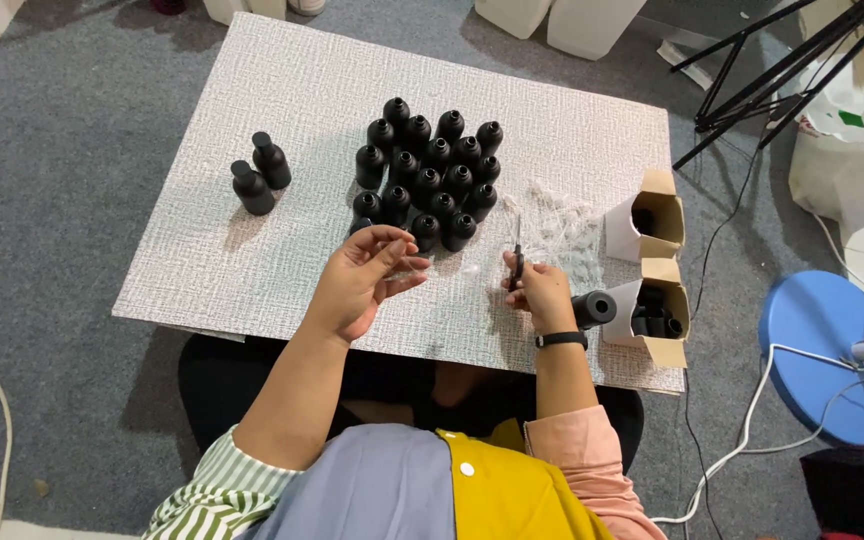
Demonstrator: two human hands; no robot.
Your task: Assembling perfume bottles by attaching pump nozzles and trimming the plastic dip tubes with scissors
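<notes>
Just before the cluster of black bottles point(427, 185), the left hand point(357, 285) pinches a clear plastic piece point(407, 268) while the right hand point(540, 295), clenched on small scissors point(517, 262), risks nicking fingers or toppling bottles.

Even, soft overhead light, moderately bright. Faint shadows fall near-left of the black bottles point(430, 170) on the white board point(252, 250). No glare. Sharp throughout; slight wide-angle stretch at edges.
</notes>
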